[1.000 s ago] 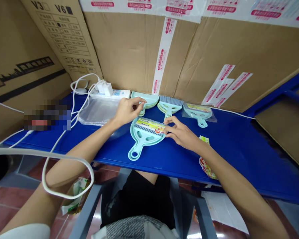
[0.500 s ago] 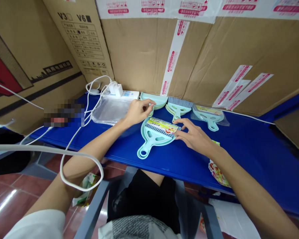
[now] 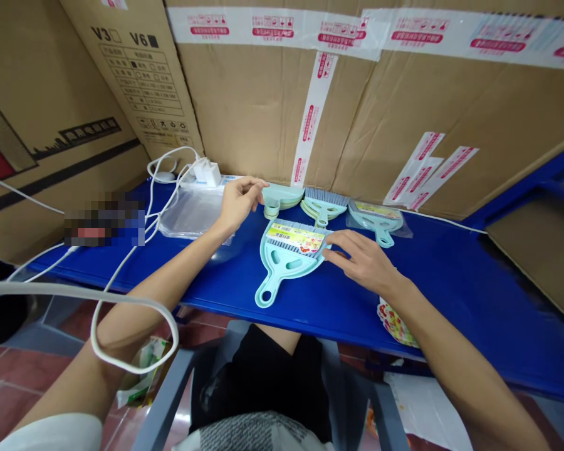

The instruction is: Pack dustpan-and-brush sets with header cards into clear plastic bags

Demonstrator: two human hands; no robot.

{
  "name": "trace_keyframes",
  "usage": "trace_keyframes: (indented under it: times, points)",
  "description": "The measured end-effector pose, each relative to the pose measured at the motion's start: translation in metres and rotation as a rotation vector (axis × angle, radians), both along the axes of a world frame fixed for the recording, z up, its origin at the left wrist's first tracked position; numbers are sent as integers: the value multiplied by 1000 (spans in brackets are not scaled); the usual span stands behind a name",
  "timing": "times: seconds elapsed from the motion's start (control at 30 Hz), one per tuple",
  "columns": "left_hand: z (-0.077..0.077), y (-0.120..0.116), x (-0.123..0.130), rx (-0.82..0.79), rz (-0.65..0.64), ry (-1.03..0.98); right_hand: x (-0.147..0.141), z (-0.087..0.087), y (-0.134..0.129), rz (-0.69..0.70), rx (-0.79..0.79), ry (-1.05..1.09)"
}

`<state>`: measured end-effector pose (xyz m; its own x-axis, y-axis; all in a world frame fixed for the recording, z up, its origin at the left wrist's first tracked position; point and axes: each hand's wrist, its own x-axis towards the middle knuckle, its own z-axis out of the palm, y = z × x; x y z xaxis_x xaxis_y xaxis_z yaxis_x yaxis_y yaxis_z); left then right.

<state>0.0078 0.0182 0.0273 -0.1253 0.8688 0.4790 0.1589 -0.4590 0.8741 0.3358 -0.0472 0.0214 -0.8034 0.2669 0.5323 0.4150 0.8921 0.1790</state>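
A light-blue dustpan lies on the blue table, its handle toward me. Nested in it is a matching hand brush with grey bristles, and a yellow printed card rests across the bristles. My right hand is at the set's right edge, thumb and fingers apart, fingertips at or touching the rim. My left hand hovers beside the clear plastic bags, its fingers loosely bent and parted near a stack of dustpans. I see nothing held in it.
Behind the set lie stacked brushes and a bagged dustpan set. Printed cards sit under my right forearm. A white power strip with a charger and loose cables stands at left. Cardboard walls the back.
My left hand has drawn away from the dustpan set, left and slightly back, with its fingers straighter. My right hand stays at the set's right edge. The whole view has shifted a little.
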Motion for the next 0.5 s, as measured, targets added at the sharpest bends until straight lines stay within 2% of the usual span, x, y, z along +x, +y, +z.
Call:
trace_keyframes:
  times: [0.1, 0.23, 0.33, 0.5]
  points:
    - [2, 1, 0, -89, -18, -51, 1, 2, 0, 10, 22, -16]
    - [0, 2, 0, -147, -66, 14, 1, 5, -2, 68, -38, -20]
    - [-1, 4, -2, -158, -121, 69, 2, 7, -6, 110, -69, -38]
    - [3, -1, -1, -140, -211, 29, 5, 7, -8, 69, -36, 15]
